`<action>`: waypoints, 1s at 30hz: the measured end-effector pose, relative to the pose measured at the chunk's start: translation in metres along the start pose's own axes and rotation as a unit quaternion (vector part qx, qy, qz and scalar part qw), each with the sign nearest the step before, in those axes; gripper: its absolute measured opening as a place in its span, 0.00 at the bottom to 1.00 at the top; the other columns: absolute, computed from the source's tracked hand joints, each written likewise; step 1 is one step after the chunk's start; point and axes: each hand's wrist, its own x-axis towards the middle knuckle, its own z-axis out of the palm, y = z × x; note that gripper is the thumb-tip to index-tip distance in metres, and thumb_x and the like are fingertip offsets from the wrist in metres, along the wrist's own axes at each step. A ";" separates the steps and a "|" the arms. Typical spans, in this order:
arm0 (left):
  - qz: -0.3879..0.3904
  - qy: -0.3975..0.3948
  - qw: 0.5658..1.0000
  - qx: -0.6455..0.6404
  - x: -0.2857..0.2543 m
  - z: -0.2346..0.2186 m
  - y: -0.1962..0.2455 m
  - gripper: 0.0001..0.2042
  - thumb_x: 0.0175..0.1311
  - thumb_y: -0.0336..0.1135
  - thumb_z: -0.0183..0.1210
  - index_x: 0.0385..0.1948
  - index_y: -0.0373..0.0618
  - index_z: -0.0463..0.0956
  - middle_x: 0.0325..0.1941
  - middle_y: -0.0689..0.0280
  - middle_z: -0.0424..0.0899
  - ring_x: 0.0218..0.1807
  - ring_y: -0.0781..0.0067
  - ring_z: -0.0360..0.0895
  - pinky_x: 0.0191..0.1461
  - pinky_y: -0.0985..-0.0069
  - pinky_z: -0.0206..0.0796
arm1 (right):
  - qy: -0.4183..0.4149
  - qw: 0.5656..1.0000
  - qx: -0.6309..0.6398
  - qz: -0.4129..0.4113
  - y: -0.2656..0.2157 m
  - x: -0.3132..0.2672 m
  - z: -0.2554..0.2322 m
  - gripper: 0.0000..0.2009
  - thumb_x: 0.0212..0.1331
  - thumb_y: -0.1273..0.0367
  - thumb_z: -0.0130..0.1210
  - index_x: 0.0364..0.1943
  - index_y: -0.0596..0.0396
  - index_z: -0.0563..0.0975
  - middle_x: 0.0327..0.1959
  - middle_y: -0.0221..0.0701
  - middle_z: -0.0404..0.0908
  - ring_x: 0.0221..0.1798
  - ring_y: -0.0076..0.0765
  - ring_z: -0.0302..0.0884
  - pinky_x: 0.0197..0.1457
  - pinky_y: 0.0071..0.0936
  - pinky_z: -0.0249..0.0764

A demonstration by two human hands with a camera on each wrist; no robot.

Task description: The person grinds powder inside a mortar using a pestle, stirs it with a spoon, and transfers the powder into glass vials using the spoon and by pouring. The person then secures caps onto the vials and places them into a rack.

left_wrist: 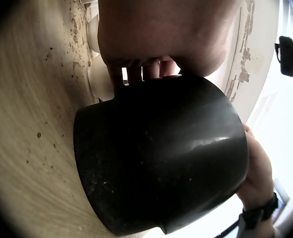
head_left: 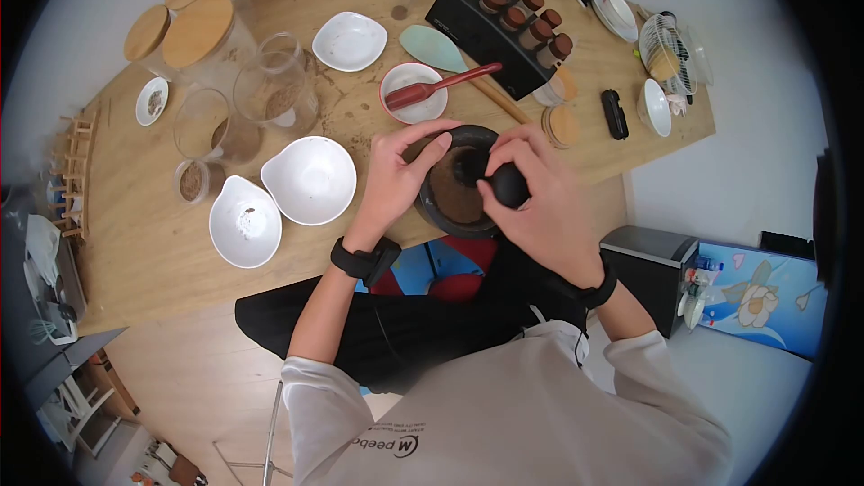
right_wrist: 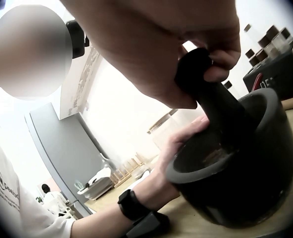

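Observation:
A black mortar [left_wrist: 161, 153] with brown powder [head_left: 455, 198] inside stands at the table's front edge. The left hand [head_left: 396, 171] grips its rim on the left side, thumb over the edge. The right hand [head_left: 544, 207] holds the round knob of a black pestle [head_left: 510, 185], fingers and thumb curled round it. In the right wrist view the pestle [right_wrist: 218, 106] leans into the mortar [right_wrist: 240, 183], its lower end down in the bowl. The left hand [right_wrist: 168, 158] lies at the mortar's far side there.
Two white bowls [head_left: 310, 182] [head_left: 245, 223] stand left of the mortar, glass jars [head_left: 216, 130] behind them. Beyond the mortar are a bowl [head_left: 430, 111] with a red spatula [head_left: 414, 94], a wooden-handled green spatula [head_left: 432, 47] and a black spice rack [head_left: 486, 31]. A black object [head_left: 615, 114] lies right.

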 end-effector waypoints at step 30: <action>0.011 0.008 1.000 -0.019 0.000 0.001 -0.001 0.11 0.73 0.29 0.64 0.51 0.36 0.88 0.44 0.59 0.95 0.49 0.75 0.89 0.57 0.74 0.78 | -0.017 0.999 -0.020 0.022 -0.002 -0.005 -0.006 0.12 0.56 0.77 0.69 0.40 0.54 0.78 0.49 0.39 0.78 0.50 0.51 0.82 0.51 0.38 0.78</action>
